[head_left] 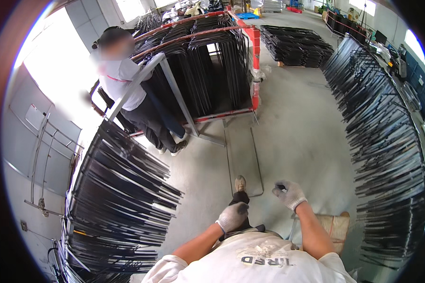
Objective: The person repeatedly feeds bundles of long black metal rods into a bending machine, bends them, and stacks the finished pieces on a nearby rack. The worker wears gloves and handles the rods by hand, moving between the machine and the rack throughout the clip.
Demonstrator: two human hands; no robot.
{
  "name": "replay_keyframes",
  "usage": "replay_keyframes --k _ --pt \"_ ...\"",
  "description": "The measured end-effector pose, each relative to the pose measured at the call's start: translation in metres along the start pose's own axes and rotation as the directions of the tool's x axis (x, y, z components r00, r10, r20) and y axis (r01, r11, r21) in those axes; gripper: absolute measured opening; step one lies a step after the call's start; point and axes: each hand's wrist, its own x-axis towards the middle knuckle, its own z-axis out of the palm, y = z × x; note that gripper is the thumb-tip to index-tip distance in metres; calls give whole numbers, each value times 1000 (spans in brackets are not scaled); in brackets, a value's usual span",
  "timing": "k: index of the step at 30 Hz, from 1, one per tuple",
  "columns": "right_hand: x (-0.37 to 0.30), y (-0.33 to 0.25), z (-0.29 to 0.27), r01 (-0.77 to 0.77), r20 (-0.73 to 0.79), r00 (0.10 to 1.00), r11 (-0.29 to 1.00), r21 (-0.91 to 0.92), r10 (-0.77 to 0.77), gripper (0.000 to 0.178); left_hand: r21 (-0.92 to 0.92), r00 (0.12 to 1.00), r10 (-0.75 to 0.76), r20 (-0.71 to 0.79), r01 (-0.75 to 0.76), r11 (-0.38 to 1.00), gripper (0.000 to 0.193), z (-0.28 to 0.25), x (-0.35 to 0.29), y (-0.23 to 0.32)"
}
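Note:
My left hand (233,216), in a pale work glove with a dark palm coating, is closed in front of my leg; whatever it may hold is hidden. Farther right, my right hand (291,195) wears a matching glove. Its fingers curl toward the thumb, and nothing shows between them. Between and beyond my hands, a thin black rectangular wire frame (258,162) lies on the concrete floor, its near end beside my shoe (240,183). Neither hand visibly touches it.
Black metal bars crowd racks at left (123,203) and right (382,141). Ahead, a red-edged rack (255,70) holds many black frames; more lie stacked (295,45) behind it. A person (125,80) stands by a grey metal stand (177,94). A tan box (333,228) sits near my right elbow.

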Motion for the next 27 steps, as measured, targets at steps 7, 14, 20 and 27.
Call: replay_keyframes --k 7,14,20,27 --pt "240 -27 -73 -2 -160 987 1000 -23 -1 38 -40 1000 -17 -26 16 999 35 -120 245 -30" --pt "457 -34 -164 20 -293 955 976 217 45 39 -30 877 97 -471 -126 992 30 -353 477 7" --pt "669 -93 -278 147 -402 903 988 -49 -154 33 -248 767 1 -641 -208 946 24 -458 571 31" --pt "962 -208 -378 414 -281 840 883 -222 -465 36 -374 659 -312 -684 50 926 19 -379 636 -64"
